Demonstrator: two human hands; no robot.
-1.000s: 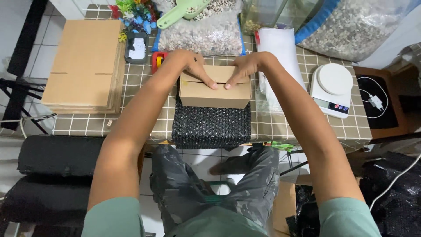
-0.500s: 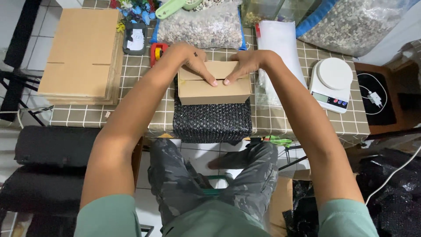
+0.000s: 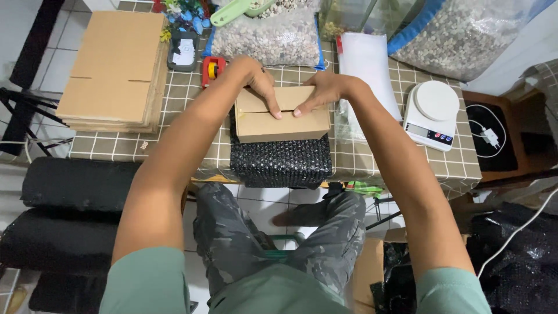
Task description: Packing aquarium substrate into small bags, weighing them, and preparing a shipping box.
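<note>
I see the desk [image 3: 145, 145] carrying black bubble wrap [image 3: 281, 163]. The box [image 3: 282, 119] sits on that wrap, directly under both grips. My left hand [image 3: 258, 81] and right hand [image 3: 319, 93] press flat on its top flaps, fingers extended, clasping nothing.

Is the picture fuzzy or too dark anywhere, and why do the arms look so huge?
Head view: bright, even light, no harsh glare; the cardboard box under the left hand and right hand looks sharp. Head view: the black bubble wrap and floor corners are dim. Head view: the wide lens stretches the forearms near the bottom edge.
</note>
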